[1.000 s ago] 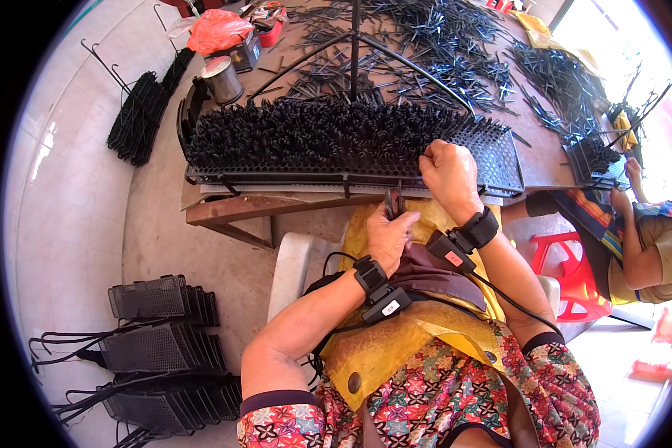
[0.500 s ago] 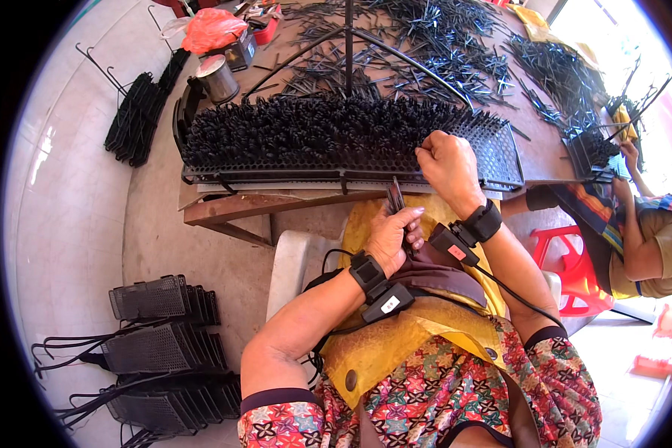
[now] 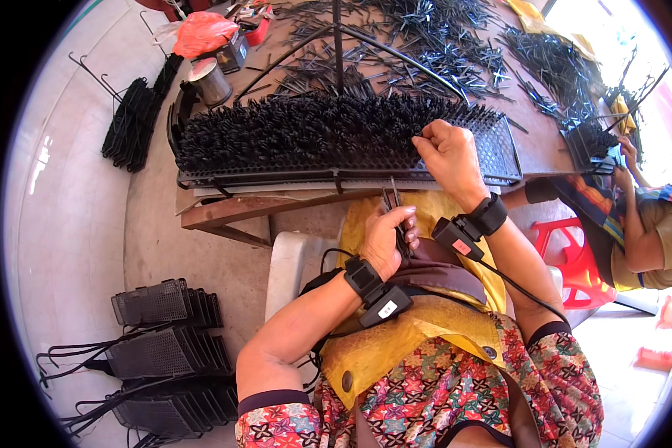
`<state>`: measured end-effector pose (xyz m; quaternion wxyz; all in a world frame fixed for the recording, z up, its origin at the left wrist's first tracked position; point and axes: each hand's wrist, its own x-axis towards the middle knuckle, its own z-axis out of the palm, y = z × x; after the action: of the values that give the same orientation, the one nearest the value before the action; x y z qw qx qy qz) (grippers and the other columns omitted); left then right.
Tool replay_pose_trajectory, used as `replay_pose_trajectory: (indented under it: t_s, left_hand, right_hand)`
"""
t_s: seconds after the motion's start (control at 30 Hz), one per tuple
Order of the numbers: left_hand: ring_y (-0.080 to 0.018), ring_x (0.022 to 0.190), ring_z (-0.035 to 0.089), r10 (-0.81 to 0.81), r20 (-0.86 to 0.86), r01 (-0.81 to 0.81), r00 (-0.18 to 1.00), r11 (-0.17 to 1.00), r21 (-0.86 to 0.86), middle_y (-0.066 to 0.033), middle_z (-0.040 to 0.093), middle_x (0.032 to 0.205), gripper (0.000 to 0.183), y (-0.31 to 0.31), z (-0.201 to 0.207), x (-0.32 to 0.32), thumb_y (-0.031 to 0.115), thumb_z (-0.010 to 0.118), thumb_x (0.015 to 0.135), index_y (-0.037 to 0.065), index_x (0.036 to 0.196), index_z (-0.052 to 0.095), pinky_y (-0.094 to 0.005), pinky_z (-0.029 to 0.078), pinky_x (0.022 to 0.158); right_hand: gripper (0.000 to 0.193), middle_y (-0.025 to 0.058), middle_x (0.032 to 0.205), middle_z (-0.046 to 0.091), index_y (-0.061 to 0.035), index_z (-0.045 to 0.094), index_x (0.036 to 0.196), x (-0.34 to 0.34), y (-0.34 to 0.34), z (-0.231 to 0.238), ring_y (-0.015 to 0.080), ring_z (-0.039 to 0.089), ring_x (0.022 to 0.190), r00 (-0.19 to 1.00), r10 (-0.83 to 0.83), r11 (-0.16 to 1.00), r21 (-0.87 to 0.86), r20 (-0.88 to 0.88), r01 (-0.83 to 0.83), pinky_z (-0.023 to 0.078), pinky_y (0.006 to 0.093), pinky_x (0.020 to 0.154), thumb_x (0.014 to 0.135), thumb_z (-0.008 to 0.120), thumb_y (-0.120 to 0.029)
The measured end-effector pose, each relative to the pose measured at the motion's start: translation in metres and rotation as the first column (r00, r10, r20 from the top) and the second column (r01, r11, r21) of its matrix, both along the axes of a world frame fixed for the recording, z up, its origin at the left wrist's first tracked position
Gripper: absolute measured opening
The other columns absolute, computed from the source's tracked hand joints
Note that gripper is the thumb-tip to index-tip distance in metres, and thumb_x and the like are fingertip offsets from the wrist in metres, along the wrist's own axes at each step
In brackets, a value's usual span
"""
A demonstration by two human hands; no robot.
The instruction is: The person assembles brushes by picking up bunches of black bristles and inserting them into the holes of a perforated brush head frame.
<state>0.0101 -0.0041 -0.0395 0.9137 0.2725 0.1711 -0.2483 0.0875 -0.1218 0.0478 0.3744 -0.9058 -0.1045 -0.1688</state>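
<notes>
My left hand (image 3: 390, 237) is closed round a small bundle of thin dark strips (image 3: 393, 203), whose ends stick up between thumb and fingers. Over the front right part of the perforated rack (image 3: 505, 153), my right hand (image 3: 448, 153) is pinched at the fingertips. Whatever those fingers hold is hidden or too small to name. Dark strips (image 3: 299, 131) stand upright and tightly packed across most of the rack. At its right end the bare mesh shows. A black frame (image 3: 338, 52) rises from the rack's far side.
Loose dark strips (image 3: 455, 45) lie heaped across the table. A tin can (image 3: 210, 84) and an orange-red bag (image 3: 205, 33) stand at far left. Black racks (image 3: 164, 340) are stacked on the floor at left. A co-worker (image 3: 653, 231) sits at right by a red stool (image 3: 575, 261).
My right hand has shifted slightly left and toward the far side over the rack. The strips in my left hand have spread apart at their tips.
</notes>
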Motion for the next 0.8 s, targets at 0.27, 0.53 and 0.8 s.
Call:
replay_pose_trajectory:
  t_s: [0.27, 0.53, 0.8]
  left_hand:
    - [-0.0197, 0.064, 0.056, 0.029, 0.075, -0.030, 0.997, 0.999, 0.017, -0.0097, 0.055, 0.075, 0.010, 0.003, 0.012, -0.015, 0.010, 0.049, 0.083, 0.003, 0.090, 0.044, -0.0316, 0.047, 0.051]
    - [-0.0194, 0.079, 0.059, -0.112, 0.261, 0.099, 0.959, 0.993, 0.065, -0.0097, 0.060, 0.090, 0.017, 0.017, 0.016, -0.015, 0.003, 0.054, 0.086, 0.001, 0.102, 0.053, -0.0314, 0.052, 0.067]
    - [-0.0155, 0.076, 0.061, -0.131, 0.288, 0.086, 0.949, 0.982, 0.165, -0.0095, 0.063, 0.091, 0.013, 0.011, 0.033, -0.018, 0.002, 0.058, 0.085, -0.002, 0.097, 0.058, -0.0274, 0.051, 0.064]
  right_hand:
    - [0.017, 0.0189, 0.059, 0.056, 0.0003, 0.057, 0.072, 0.000, -0.005, 0.004, 0.0370, 0.058, 0.059, 0.997, 0.031, 0.999, 0.035, 0.067, -0.033, 0.045, 0.0414, 0.054, 0.076, 0.062, -0.015]
    - [0.015, 0.0178, 0.054, 0.053, -0.0020, 0.053, 0.071, -0.003, -0.006, -0.006, 0.0368, 0.056, 0.053, 0.937, 0.265, 0.939, -0.281, 0.227, -0.198, 0.044, 0.0412, 0.047, 0.078, 0.062, -0.012]
    - [0.016, 0.0181, 0.055, 0.053, -0.0021, 0.053, 0.075, -0.008, -0.014, -0.006, 0.0379, 0.056, 0.056, 0.939, 0.328, 0.875, -0.406, 0.101, -0.262, 0.043, 0.0440, 0.048, 0.078, 0.063, -0.014]
